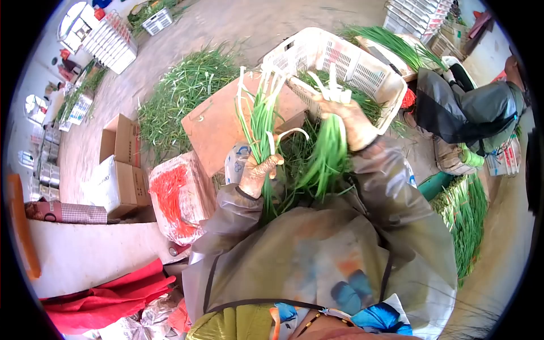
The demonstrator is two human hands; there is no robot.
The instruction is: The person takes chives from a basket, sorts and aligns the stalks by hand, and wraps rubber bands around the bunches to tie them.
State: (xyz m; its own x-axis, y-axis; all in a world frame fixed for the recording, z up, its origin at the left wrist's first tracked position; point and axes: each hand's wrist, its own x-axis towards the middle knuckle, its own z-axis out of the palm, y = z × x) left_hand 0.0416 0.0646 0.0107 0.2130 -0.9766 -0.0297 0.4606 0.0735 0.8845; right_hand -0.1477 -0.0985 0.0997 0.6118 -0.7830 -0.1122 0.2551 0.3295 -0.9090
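Note:
My left hand (260, 173) is closed round a bunch of spring onions (262, 116), whose white ends point up and away from me. One pale stalk bends out to the right near my fingers. To the right, my right hand (352, 118) grips a second bunch, its white stalks (334, 88) sticking up above the fist and its green leaves (327, 153) hanging toward my lap. Below and between both hands lie loose green leaves (300, 148). A tan board (212, 122) lies beyond my left hand, and a white plastic crate (365, 71) stands beyond my right.
A large heap of greens (184, 93) covers the floor at left. Red ties (173, 195) lie on a wrapped package, near cardboard boxes (127, 181). Another person's dark-clad legs (464, 107) are at right, above more bundled greens (467, 221). Stacked white crates (110, 45) stand farther back.

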